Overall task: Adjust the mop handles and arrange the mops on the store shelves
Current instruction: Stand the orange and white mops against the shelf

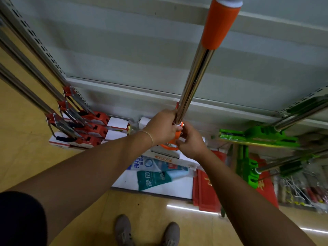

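The mop [193,82] stands almost straight up in the middle of the frame, with its shiny metal pole running from the hands up to the orange grip [221,23] at the top. Its head sits low down, just under the hands, above some printed packs [156,171] on the bottom shelf.

The left hand [162,127] is wrapped tight around the pole near its low end. The right hand [190,141] sits just below it, with its fingers curled and pinching the orange clamp [178,134] on the pole.

The step looks like setting the handle at that clamp. To do it well, the left hand should keep the pole from wobbling while the right hand works the clamp. The pole is tall and top-heavy, so it could tip if the grip gets loose.

3 red mops [85,128] lean at the left of the frame and green mops [257,137] lean at the right. This mop likely goes in the gap between them.
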`<action>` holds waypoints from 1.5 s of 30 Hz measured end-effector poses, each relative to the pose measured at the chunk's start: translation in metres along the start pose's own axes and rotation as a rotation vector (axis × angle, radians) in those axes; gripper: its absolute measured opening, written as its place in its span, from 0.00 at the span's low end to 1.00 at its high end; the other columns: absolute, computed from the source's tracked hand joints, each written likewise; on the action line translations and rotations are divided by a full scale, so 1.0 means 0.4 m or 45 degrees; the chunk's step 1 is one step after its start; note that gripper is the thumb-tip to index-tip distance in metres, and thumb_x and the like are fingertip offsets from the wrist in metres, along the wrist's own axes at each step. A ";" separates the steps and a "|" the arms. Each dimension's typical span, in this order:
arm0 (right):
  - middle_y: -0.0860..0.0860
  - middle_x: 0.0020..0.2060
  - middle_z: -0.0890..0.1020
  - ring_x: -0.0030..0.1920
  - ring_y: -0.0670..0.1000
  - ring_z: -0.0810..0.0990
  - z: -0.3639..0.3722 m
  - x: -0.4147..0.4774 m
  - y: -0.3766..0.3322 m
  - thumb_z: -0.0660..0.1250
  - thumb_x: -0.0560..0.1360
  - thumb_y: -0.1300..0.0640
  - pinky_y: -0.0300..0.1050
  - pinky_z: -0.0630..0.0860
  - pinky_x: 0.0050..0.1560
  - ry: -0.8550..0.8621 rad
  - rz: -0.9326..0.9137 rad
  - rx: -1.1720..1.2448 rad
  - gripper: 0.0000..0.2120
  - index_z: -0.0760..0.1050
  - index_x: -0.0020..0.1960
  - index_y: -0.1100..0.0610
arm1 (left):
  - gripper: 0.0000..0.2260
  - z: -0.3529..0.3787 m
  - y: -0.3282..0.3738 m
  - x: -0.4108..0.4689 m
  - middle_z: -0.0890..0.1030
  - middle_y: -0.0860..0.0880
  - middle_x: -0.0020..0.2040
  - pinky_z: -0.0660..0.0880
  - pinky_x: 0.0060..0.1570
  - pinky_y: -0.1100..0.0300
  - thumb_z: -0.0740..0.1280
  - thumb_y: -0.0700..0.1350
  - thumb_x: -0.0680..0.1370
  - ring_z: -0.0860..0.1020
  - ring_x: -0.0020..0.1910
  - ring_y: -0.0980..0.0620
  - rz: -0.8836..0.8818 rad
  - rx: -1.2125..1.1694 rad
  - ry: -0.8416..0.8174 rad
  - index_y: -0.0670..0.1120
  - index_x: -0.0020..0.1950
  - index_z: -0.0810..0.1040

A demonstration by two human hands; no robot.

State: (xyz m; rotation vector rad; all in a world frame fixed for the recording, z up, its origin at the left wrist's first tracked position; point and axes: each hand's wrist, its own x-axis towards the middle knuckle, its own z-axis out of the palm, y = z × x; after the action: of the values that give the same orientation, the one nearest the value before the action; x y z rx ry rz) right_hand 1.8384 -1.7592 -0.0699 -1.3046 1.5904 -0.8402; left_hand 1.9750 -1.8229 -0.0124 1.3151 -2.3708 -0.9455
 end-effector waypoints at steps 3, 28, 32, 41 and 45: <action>0.45 0.48 0.84 0.47 0.43 0.82 0.006 0.010 0.008 0.76 0.71 0.59 0.41 0.79 0.51 0.071 -0.042 0.018 0.20 0.75 0.59 0.50 | 0.08 0.011 0.007 0.019 0.78 0.48 0.48 0.74 0.51 0.56 0.71 0.47 0.75 0.78 0.48 0.48 -0.048 0.008 0.078 0.47 0.53 0.79; 0.47 0.40 0.84 0.42 0.48 0.83 -0.016 0.057 0.018 0.70 0.76 0.55 0.47 0.80 0.44 0.297 -0.033 -0.150 0.06 0.80 0.53 0.53 | 0.08 0.038 -0.004 0.075 0.80 0.55 0.43 0.71 0.45 0.64 0.70 0.53 0.77 0.77 0.43 0.57 -0.234 -0.234 0.077 0.50 0.52 0.78; 0.51 0.39 0.84 0.40 0.52 0.82 0.009 0.051 0.011 0.68 0.76 0.57 0.48 0.79 0.42 0.450 0.012 -0.278 0.06 0.80 0.52 0.56 | 0.05 0.049 -0.010 0.075 0.78 0.57 0.35 0.70 0.39 0.66 0.69 0.54 0.77 0.76 0.38 0.60 -0.255 -0.304 0.056 0.53 0.45 0.80; 0.47 0.40 0.81 0.41 0.47 0.79 -0.004 0.061 -0.029 0.68 0.77 0.57 0.32 0.70 0.37 0.423 0.067 -0.248 0.06 0.80 0.54 0.55 | 0.10 0.021 -0.006 0.090 0.75 0.59 0.31 0.66 0.36 0.67 0.71 0.52 0.76 0.74 0.33 0.61 -0.242 -0.330 0.054 0.59 0.36 0.75; 0.46 0.41 0.81 0.40 0.42 0.79 -0.009 0.051 -0.038 0.68 0.78 0.57 0.25 0.68 0.34 0.393 0.090 -0.184 0.06 0.78 0.54 0.54 | 0.09 0.013 0.006 0.081 0.75 0.59 0.31 0.65 0.36 0.66 0.70 0.52 0.76 0.73 0.33 0.62 -0.245 -0.315 0.039 0.59 0.37 0.74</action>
State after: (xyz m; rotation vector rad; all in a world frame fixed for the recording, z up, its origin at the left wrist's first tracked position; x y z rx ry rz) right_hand 1.8397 -1.7827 -0.0594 -1.2543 1.9595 -0.9303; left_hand 1.9528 -1.8470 -0.0172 1.4630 -2.0518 -1.2193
